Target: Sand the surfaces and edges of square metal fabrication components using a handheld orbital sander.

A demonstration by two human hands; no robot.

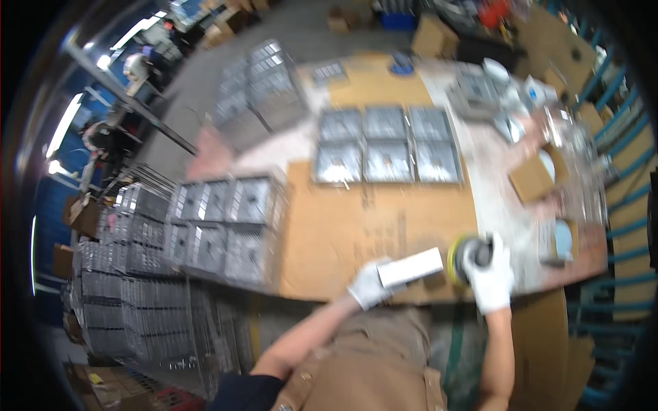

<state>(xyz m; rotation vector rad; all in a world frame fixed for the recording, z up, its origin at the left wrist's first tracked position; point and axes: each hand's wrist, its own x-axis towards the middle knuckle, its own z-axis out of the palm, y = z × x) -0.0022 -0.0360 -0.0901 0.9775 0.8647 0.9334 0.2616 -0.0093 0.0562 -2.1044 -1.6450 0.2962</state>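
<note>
My left hand [370, 285], in a white glove, is closed on the end of a flat rectangular piece [414, 267] with a bright white face. This piece hangs tilted over the near edge of the table, its right end close to the tool. In a white glove too, my right hand [492, 277] grips a round palm sander [461, 259] with a dark top and a yellow-green rim. Farther off, a grey metal panel with six square recesses [387, 144] lies on brown cardboard [329, 233]. Blur hides finer detail.
Stacks of similar grey six-recess panels stand at the table's left corner [223, 222] and far left [257, 85]; more fill the floor stacks [130, 294]. At right are a small open carton [532, 178], a box with a light-blue disc [563, 240] and blue bars [630, 212]. People work far left.
</note>
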